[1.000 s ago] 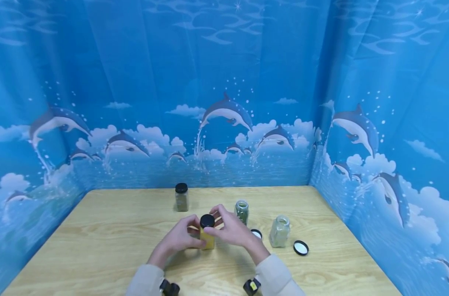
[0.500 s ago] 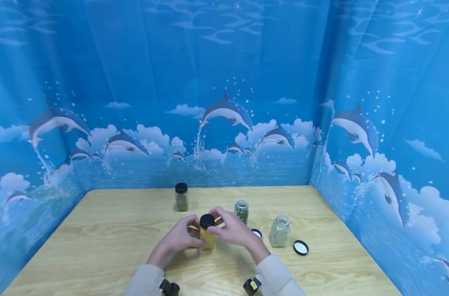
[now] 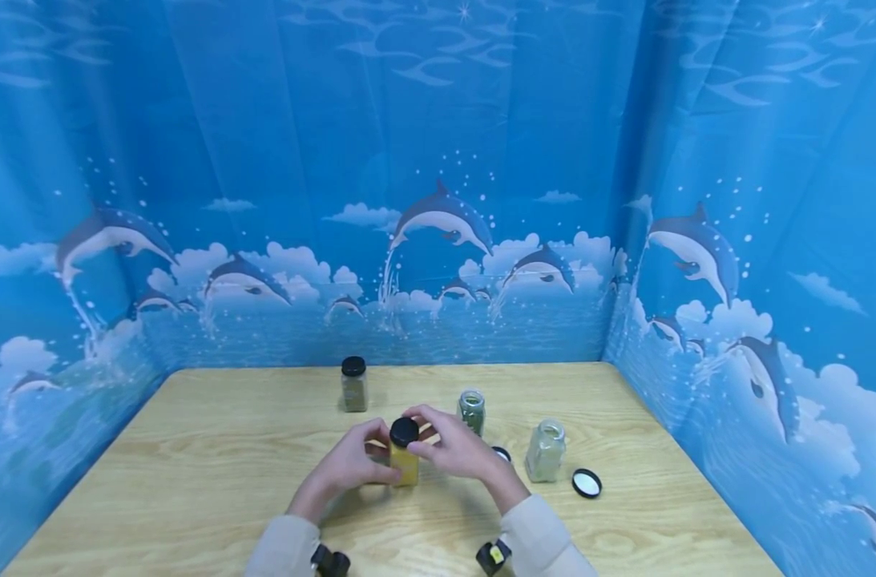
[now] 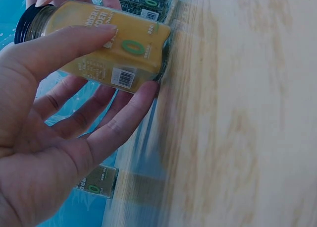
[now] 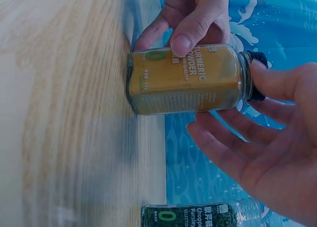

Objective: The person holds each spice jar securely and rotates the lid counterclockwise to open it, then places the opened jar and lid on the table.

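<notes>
A glass jar of turmeric powder [image 3: 407,471] with a black lid [image 3: 405,430] stands upright on the wooden table. My left hand [image 3: 349,458] holds the jar's body, with the thumb [image 4: 84,41] across its label and the other fingers around the far side. On the jar's other side, my right hand [image 3: 454,449] has its thumb [image 5: 277,83] and a finger on the black lid. The remaining fingers of that hand are spread below the jar in the right wrist view. The lid sits on the jar's neck.
An open jar of chopped parsley [image 3: 471,414] stands behind my right hand. Farther right is an open jar with pale contents [image 3: 546,455], beside an upturned black lid [image 3: 587,484]. Another lid [image 3: 502,455] is partly hidden by my right wrist. A capped jar [image 3: 354,390] stands at the back left.
My right hand's fingers and thumb have shifted slightly around the black lid. The left hand and the turmeric jar stay in place.
</notes>
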{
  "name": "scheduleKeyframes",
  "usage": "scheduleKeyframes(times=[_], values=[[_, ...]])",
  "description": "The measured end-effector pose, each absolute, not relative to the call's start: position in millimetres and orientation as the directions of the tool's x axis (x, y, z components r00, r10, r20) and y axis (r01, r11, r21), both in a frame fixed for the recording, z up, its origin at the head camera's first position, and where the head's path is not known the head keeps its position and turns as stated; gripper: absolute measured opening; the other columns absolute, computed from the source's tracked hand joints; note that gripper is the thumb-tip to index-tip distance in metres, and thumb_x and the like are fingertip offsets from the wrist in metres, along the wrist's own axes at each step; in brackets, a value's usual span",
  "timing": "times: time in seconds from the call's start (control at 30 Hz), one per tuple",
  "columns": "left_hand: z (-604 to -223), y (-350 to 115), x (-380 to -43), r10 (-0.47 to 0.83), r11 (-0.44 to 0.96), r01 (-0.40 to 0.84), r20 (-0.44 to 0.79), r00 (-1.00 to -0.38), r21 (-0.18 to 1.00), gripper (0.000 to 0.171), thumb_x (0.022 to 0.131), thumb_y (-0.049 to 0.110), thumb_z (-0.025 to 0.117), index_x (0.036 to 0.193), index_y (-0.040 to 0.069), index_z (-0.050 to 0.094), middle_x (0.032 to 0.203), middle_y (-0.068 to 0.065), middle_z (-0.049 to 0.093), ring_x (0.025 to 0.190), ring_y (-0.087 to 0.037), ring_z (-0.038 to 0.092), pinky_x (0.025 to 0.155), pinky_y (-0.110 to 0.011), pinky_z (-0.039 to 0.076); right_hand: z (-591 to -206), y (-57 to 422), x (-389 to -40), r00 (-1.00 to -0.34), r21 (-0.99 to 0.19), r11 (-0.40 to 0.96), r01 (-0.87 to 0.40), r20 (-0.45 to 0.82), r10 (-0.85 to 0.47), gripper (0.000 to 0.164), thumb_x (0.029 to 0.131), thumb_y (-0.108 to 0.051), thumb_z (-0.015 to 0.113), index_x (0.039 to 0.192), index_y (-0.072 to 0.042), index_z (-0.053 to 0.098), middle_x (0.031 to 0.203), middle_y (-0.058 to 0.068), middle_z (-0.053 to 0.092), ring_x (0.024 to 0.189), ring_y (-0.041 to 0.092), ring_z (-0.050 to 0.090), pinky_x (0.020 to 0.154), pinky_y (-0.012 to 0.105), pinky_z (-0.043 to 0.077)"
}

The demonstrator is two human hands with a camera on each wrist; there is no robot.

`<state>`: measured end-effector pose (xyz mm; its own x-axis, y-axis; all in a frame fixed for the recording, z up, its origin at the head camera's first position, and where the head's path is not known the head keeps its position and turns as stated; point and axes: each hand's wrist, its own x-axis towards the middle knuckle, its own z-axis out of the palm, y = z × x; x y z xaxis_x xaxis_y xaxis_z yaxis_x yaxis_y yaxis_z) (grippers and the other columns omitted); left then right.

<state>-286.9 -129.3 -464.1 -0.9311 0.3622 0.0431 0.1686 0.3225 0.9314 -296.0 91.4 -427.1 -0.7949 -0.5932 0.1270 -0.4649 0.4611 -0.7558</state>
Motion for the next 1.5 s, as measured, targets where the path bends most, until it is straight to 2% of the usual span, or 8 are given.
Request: scheduleKeyframes(times=[0.2,0.37,0.67,0.83,1.07,1.17,1.37,1.5], values=[[-464.4,-128.9,-288.7,0.355,0.342,0.162,0.033,-0.934,0.925,0.043,0.071,0.002,0.088,0.103,0.003,0.059,0.114,-0.013,0.067,0.105,-0.026,0.071,0.097,-0.047,0.06,-427.8,89.1,-294.4,-0.821,-0.773,0.464,-0.432,0.124,-0.558,0.05,0.099,-0.031,0.07,0.141,-0.011,0.051,0.125,0.013,0.068,0.111,0.024,0.068,0.086,0.025,0.062],[-464.7,-129.0,-289.3,0.353,0.348,0.161,0.03,-0.935,0.924,0.043,0.071,0.003,0.088,0.102,0.003,0.059,0.114,-0.013,0.067,0.104,-0.025,0.071,0.096,-0.046,0.06,-428.5,87.0,-294.7,-0.832,-0.768,0.469,-0.435,0.144,-0.536,0.043,0.097,-0.034,0.072,0.13,-0.011,0.056,0.119,0.011,0.068,0.108,0.023,0.068,0.082,0.023,0.061],[-464.9,-129.2,-288.9,0.354,0.348,0.165,0.034,-0.935,0.923,0.044,0.069,0.002,0.088,0.103,0.002,0.059,0.114,-0.014,0.067,0.104,-0.025,0.071,0.096,-0.046,0.06,-427.3,88.2,-295.3,-0.814,-0.754,0.462,-0.466,0.161,-0.558,0.038,0.099,-0.025,0.07,0.133,-0.011,0.061,0.125,0.013,0.069,0.108,0.025,0.068,0.08,0.021,0.061],[-463.8,-129.6,-288.0,0.36,0.348,0.169,0.034,-0.932,0.922,0.044,0.07,0.002,0.088,0.103,0.002,0.059,0.115,-0.014,0.067,0.104,-0.026,0.071,0.095,-0.045,0.061,-424.3,87.8,-294.0,-0.841,-0.76,0.478,-0.44,0.162,-0.516,0.041,0.098,-0.027,0.071,0.135,-0.012,0.063,0.131,0.009,0.068,0.109,0.025,0.069,0.083,0.022,0.061],[-465.0,-130.6,-286.8,0.376,0.313,0.184,0.056,-0.925,0.932,0.043,0.071,0.0,0.087,0.103,0.0,0.058,0.115,-0.016,0.067,0.104,-0.028,0.071,0.092,-0.042,0.062,-419.9,88.2,-293.3,-0.901,-0.829,0.411,-0.38,0.232,-0.365,0.036,0.089,-0.028,0.081,0.117,-0.008,0.07,0.11,0.01,0.074,0.095,0.02,0.072,0.078,0.023,0.063],[-465.0,-130.7,-286.5,0.376,0.304,0.181,0.057,-0.925,0.935,0.043,0.071,-0.001,0.086,0.103,0.0,0.057,0.114,-0.016,0.067,0.104,-0.029,0.072,0.089,-0.04,0.063,-419.2,88.6,-293.3,-0.907,-0.848,0.365,-0.383,0.272,-0.321,0.03,0.085,-0.022,0.083,0.109,-0.008,0.07,0.111,0.01,0.074,0.093,0.018,0.072,0.077,0.02,0.062],[-464.8,-130.5,-286.8,0.374,0.297,0.169,0.048,-0.926,0.94,0.043,0.071,0.0,0.087,0.103,0.0,0.057,0.113,-0.016,0.068,0.102,-0.029,0.073,0.084,-0.036,0.063,-417.3,90.7,-293.7,-0.9,-0.851,0.339,-0.402,0.3,-0.315,0.027,0.079,-0.009,0.082,0.101,-0.004,0.066,0.103,0.012,0.072,0.087,0.015,0.072,0.075,0.018,0.062],[-465.5,-130.4,-287.5,0.371,0.296,0.162,0.043,-0.928,0.941,0.044,0.07,0.0,0.087,0.103,0.0,0.057,0.113,-0.017,0.067,0.103,-0.029,0.072,0.084,-0.036,0.063,-413.7,98.2,-296.4,-0.884,-0.824,0.369,-0.43,0.301,-0.358,0.025,0.079,-0.009,0.08,0.096,-0.006,0.064,0.094,0.01,0.071,0.081,0.011,0.07,0.071,0.02,0.062]])
